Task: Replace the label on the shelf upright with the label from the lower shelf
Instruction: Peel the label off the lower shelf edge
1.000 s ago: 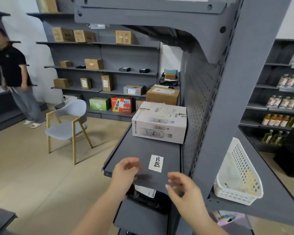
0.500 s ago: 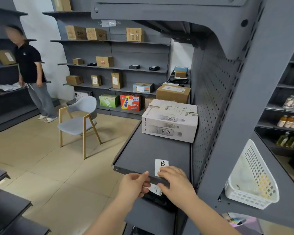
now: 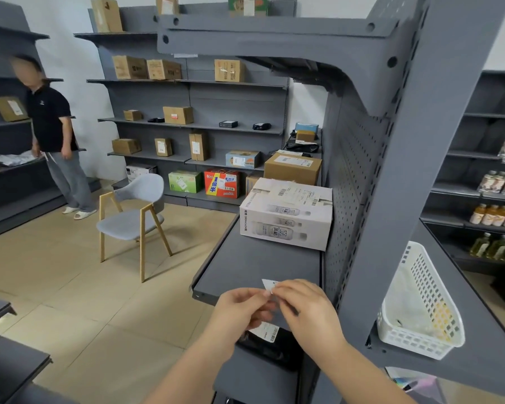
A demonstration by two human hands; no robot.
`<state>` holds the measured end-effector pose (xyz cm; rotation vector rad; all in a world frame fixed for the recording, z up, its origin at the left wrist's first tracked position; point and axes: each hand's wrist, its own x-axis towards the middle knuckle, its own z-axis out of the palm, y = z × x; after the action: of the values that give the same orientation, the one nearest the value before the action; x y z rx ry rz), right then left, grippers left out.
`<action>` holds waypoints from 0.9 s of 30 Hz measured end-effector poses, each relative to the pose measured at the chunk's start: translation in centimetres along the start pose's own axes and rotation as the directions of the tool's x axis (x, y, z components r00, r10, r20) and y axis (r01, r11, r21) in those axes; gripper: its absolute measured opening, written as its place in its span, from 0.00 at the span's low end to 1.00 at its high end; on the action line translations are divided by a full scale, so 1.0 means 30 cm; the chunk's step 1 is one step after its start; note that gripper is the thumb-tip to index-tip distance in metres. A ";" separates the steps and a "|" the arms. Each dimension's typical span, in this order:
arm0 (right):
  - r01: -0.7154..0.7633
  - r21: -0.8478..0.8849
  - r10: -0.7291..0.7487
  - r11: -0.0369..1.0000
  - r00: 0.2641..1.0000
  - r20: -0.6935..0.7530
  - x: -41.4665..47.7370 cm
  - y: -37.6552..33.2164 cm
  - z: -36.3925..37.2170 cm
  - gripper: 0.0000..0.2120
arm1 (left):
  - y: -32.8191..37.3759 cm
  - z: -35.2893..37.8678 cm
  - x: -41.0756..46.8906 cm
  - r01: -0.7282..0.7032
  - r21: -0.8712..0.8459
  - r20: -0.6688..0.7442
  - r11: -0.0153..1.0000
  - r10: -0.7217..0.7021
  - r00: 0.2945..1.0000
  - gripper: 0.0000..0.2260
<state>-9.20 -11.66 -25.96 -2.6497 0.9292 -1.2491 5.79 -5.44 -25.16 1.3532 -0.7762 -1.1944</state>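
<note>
A small white label (image 3: 268,284) is lifted off the near end of the grey lower shelf (image 3: 245,266); only its top corner shows above my fingers. My right hand (image 3: 306,307) pinches it from the right and my left hand (image 3: 239,307) pinches it from the left, both over the shelf's front edge. The grey shelf upright (image 3: 405,170) rises just right of my hands; I see no label on its visible face.
A white bottled-water carton (image 3: 286,217) and a brown box (image 3: 292,167) sit farther back on the same shelf. A white plastic basket (image 3: 420,301) stands right of the upright. A grey chair (image 3: 134,217) and a standing person (image 3: 56,135) are to the left.
The label lay flat on the shelf a second ago; both hands closed on it and peeled it up, so it now sits between my fingers. The view tilted upward.
</note>
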 end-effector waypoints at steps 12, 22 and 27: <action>0.070 0.163 -0.034 0.984 0.976 -0.215 0.120 -0.125 -0.165 0.13 | 0.228 0.029 -0.091 -0.196 -0.019 -0.092 0.980 0.193 0.977 0.09; -0.204 0.684 0.402 0.700 0.905 -0.142 0.248 -0.157 -0.471 0.20 | 0.395 0.153 -0.200 -0.395 0.078 0.014 0.915 0.395 0.918 0.10; -0.205 0.642 0.443 0.739 0.866 -0.233 0.261 -0.129 -0.620 0.13 | 0.451 0.267 -0.218 -0.426 0.087 0.149 0.901 0.411 0.899 0.08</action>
<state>-16.87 -9.34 -7.05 -1.6992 0.8086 -1.6390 -1.06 -4.00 -9.64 1.1317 -1.1806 -0.9059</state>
